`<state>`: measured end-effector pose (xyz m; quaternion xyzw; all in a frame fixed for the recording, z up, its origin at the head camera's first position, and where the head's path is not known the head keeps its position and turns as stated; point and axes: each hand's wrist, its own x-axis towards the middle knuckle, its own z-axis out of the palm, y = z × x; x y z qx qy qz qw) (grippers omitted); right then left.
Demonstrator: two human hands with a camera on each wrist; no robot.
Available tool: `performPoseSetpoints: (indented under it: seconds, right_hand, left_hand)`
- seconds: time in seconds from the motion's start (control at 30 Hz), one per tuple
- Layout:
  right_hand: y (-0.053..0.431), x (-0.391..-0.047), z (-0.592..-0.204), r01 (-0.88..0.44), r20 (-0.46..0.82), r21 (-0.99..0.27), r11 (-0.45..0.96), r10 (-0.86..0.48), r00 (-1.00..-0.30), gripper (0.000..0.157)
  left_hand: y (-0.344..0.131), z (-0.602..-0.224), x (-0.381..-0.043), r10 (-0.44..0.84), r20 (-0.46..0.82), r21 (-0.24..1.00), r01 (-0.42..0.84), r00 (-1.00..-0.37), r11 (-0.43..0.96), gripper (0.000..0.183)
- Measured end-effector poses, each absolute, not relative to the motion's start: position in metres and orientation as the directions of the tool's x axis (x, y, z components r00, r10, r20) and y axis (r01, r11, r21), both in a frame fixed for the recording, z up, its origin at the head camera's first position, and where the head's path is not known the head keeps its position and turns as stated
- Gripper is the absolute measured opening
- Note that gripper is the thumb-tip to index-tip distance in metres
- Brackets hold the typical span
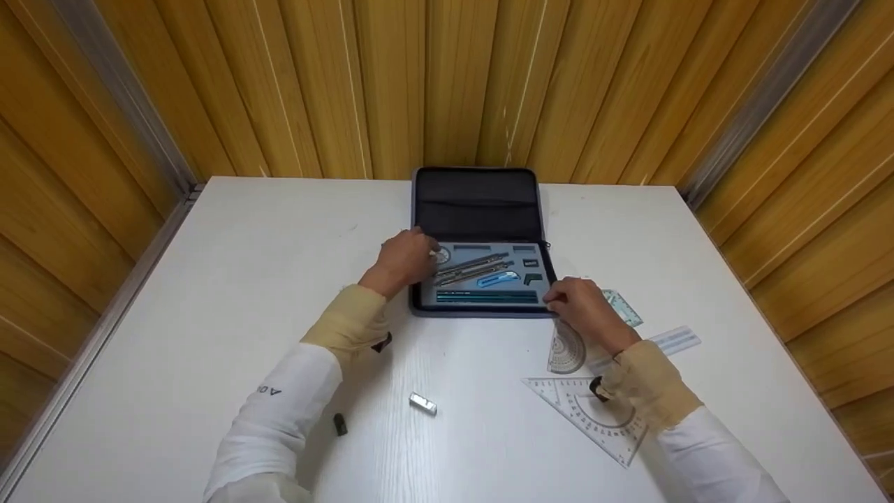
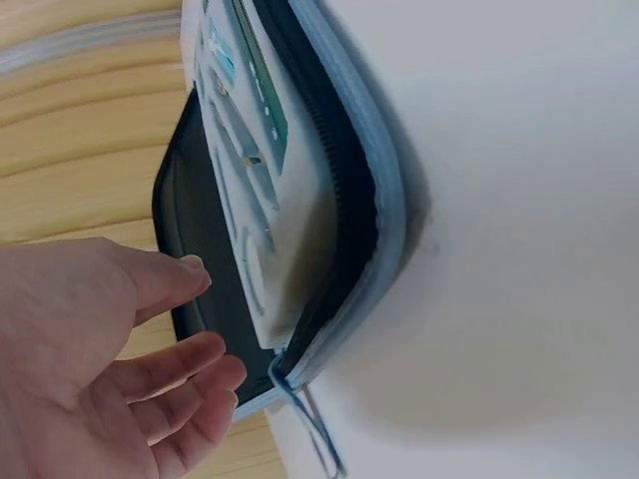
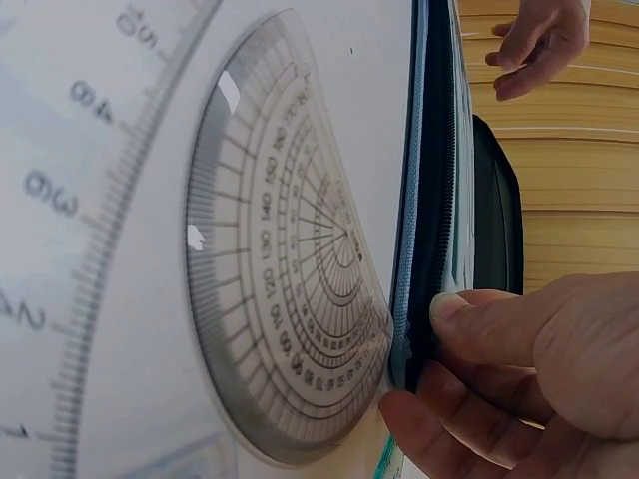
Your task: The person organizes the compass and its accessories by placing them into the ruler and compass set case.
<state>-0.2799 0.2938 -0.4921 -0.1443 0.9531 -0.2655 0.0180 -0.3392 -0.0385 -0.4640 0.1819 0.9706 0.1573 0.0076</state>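
A dark zip case (image 1: pixel 477 183) lies unfolded at the back of the white table, its lid tipped back. The light tray (image 1: pixel 461 286) inside it carries compasses (image 1: pixel 471 269), a blue utility knife (image 1: pixel 498 279) and dark green pencils (image 1: pixel 487 296). Over the case's left side is my left hand (image 1: pixel 405 260); in the left wrist view its thumb and fingers (image 2: pixel 165 284) stand apart with nothing between them. My right hand (image 1: pixel 583 305) pinches the case's rim near its front right corner, thumb inside and fingers outside, as the right wrist view shows.
A clear protractor (image 1: pixel 566 348), a set square (image 1: pixel 594 412), a ruler (image 1: pixel 676 340) and a greenish template (image 1: pixel 624 307) lie around my right arm. Toward the front are a small silvery piece (image 1: pixel 422 403) and a small dark piece (image 1: pixel 340 424). Wood-patterned walls (image 1: pixel 454 91) border the table.
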Motion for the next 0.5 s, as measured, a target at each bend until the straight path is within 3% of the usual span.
performPoseSetpoints:
  seconds: [0.5]
  right_hand:
    - [0.295, -0.281, -0.493, -0.281, 0.04, -0.505, 0.816, -0.303, -0.952, 0.011]
  left_hand:
    - [-0.084, -0.448, -0.3, 0.422, 0.057, 0.336, 0.415, -0.905, 0.846, 0.029]
